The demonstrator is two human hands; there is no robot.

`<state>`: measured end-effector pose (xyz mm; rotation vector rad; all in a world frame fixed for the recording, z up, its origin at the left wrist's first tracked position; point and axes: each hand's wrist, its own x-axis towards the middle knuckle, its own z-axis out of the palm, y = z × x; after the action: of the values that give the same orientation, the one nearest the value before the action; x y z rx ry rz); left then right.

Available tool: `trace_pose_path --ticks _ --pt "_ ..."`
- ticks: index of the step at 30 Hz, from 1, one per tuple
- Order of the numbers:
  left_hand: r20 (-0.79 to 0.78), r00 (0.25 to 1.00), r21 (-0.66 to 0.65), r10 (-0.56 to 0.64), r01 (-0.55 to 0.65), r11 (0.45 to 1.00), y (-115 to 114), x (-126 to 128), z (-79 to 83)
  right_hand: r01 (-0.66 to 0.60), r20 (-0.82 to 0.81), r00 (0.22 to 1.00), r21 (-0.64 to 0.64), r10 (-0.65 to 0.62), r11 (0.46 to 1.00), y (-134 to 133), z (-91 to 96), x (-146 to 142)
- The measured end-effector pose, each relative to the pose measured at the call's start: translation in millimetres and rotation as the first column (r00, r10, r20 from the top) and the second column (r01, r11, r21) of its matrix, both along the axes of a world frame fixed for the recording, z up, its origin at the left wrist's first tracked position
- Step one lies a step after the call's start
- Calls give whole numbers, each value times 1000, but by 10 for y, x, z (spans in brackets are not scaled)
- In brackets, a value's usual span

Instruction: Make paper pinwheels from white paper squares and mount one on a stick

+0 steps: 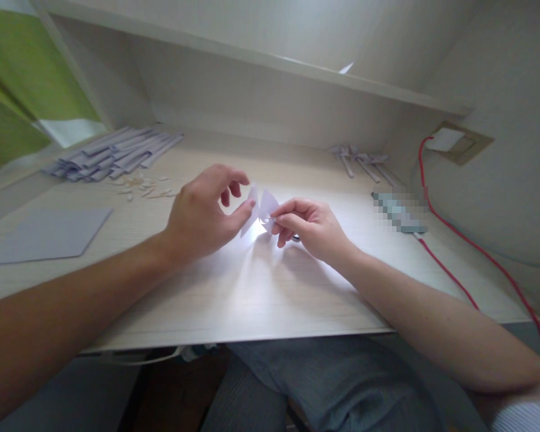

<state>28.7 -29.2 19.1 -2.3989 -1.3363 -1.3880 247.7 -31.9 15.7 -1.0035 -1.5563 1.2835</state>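
Observation:
A small folded piece of white paper (269, 203) with flared flaps is held above the middle of the desk. My right hand (312, 228) pinches its right side between thumb and fingertips. At the left flap is my left hand (209, 207), its thumb touching or just beside the paper and its curled fingers apart from the thumb. Below the right fingers shows a dark metal ring (296, 238); the rest of that object is hidden.
Rolled white paper tubes (117, 153) lie stacked at back left, near scattered cotton swab pieces (141, 186) and flat paper sheets (49, 234). Paper pinwheels on sticks (360, 161) rest at back right. A blurred phone-like device (398, 211) has a red cable (450, 273). A shelf (261, 57) overhangs the desk.

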Motion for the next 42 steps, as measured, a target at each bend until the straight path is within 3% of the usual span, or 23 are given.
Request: trace_pose_path --ticks 5,12,19,25,30,42 --pt "84 993 -101 -88 97 990 43 2 -43 0 -16 1000 0 0 1000 6 -22 9" --pt "169 986 -171 -12 41 984 75 21 -34 -7 -4 1000 23 8 1000 9 -43 -4" --pt "121 991 -93 -62 74 993 54 6 -22 1 -3 1000 -25 -1 1000 15 -17 14" --pt "-72 982 59 -175 180 982 26 -24 -30 -10 -64 998 -88 4 996 18 28 18" --pt "-145 963 45 -227 236 971 62 -29 -65 -21 -39 999 -14 21 1000 4 1 16" --pt "-80 984 43 -160 164 986 22 -2 -93 -38 -53 998 102 43 994 -11 -45 5"
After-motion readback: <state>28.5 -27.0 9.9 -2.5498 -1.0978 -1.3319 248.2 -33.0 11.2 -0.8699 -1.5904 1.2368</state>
